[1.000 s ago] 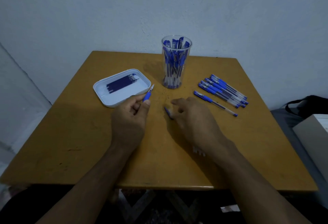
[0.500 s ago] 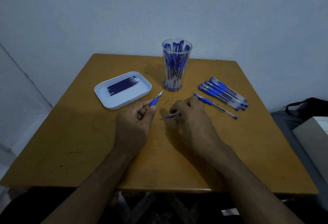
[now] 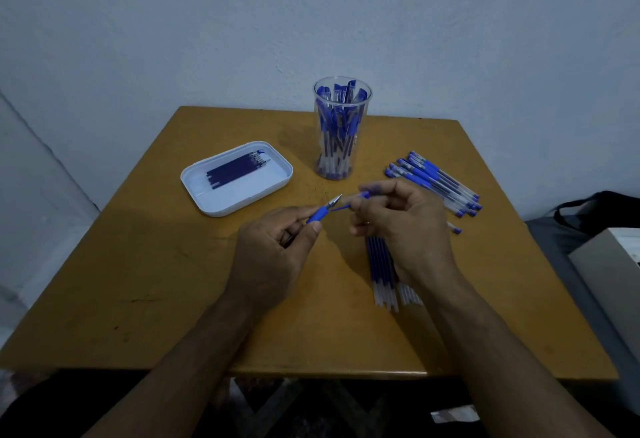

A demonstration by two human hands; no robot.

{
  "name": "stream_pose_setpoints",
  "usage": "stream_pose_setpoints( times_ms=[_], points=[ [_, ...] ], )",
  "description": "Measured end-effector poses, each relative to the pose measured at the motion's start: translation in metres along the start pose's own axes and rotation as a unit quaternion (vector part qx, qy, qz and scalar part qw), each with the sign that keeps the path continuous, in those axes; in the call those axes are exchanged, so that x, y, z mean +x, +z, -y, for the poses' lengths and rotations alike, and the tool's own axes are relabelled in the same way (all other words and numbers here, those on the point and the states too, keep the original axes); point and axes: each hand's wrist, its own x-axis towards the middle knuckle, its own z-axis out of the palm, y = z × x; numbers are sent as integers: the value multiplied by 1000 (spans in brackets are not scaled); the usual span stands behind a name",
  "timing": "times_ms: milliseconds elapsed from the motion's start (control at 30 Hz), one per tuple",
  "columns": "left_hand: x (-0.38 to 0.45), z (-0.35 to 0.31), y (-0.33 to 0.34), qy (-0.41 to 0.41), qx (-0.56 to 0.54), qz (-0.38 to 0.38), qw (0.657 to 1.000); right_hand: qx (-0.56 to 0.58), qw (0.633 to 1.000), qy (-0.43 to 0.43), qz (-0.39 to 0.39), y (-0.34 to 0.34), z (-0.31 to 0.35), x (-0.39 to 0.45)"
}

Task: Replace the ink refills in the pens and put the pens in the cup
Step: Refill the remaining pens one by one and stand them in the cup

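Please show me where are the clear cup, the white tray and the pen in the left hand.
clear cup (image 3: 341, 160): head view, on its lower wall.
white tray (image 3: 221, 209): head view, on its near rim.
pen (image 3: 318, 214): head view, on its blue grip.

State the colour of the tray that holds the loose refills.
White, seen best in the head view: the tray holds dark blue refills.

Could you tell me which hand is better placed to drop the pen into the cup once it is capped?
Probably the right hand: it is nearer the cup and holds only the cap, though the left hand grips the pen.
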Motion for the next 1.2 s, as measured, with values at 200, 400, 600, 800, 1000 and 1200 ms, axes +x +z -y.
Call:
stream_pose_setpoints(
  times_ms=[200,400,600,800,1000,1200],
  points=[
    [0,-3,0,12,14,7,1000,31,999,-32,-31,-1,-1,2],
    [1,-5,-1,33,23,14,999,4,999,-29,-13,0,-1,-2],
    [0,-4,0,25,11,25,999,-19,999,-27,0,1,-1,-3],
    [2,-3,0,8,-6,43,999,-37,999,-30,12,3,-4,-5],
    [2,-3,0,-2,-18,60,998,-20,999,-5,33,5,-4,-6],
    [0,-2,-3,16,13,62,998,-15,999,7,32,9,-6,-11]
  ],
)
